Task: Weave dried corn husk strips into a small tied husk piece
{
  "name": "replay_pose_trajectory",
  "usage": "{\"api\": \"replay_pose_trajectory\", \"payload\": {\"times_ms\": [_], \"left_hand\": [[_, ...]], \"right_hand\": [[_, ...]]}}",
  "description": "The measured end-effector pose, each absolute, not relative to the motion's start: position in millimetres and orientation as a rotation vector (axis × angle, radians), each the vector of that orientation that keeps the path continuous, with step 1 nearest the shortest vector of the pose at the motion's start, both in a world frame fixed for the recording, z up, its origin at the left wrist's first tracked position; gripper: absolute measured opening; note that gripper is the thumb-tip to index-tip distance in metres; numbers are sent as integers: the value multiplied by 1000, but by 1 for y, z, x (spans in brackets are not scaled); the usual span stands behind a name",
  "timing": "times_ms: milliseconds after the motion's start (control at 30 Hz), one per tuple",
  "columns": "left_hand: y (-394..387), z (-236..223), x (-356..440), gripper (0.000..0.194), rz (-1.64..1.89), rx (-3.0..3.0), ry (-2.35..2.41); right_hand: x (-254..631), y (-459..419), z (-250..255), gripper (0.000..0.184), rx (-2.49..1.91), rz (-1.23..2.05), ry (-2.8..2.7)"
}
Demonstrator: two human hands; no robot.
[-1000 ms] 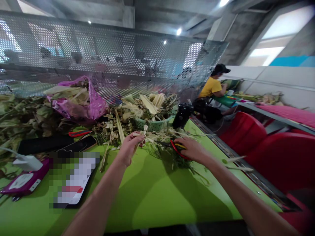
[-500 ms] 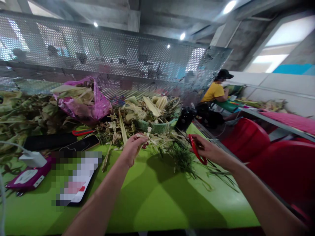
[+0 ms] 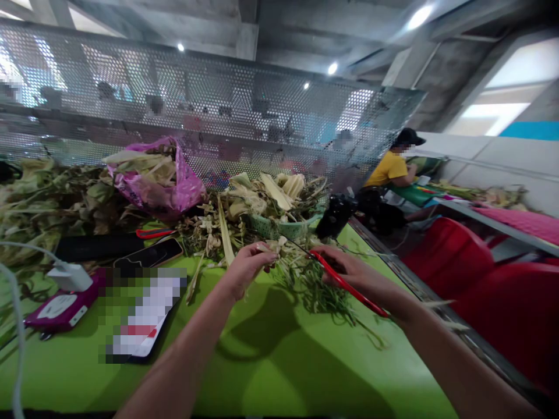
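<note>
- Red-handled scissors: gripped in right hand, blades pointing toward left hand.
- Left hand: fingertips pinched on pale husk, in front of green basket.

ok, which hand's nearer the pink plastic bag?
Left. The left hand is in front and to the right of the pink bag; the right hand, holding red-handled scissors, is farther right.

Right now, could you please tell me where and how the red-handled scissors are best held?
I would grip the red handle, coming from the right, where the right hand holds it: the scissors slant with that handle toward the person, while the thin dark blade end points leftward and away.
</note>
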State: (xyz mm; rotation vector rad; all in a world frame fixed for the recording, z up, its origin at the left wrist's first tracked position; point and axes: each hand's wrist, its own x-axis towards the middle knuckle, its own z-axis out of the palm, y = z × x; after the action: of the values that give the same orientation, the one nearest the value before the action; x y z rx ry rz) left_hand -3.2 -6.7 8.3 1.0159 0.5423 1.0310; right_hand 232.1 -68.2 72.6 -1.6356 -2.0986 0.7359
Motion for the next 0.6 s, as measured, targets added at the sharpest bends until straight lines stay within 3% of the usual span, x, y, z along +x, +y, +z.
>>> {"api": "replay_pose_trajectory", "payload": {"times_ms": [600], "left_hand": [[-8,7,-4,19,985,1081,531]], "right_hand": [[223,-68,74,61,-1569,983,-2025]]}}
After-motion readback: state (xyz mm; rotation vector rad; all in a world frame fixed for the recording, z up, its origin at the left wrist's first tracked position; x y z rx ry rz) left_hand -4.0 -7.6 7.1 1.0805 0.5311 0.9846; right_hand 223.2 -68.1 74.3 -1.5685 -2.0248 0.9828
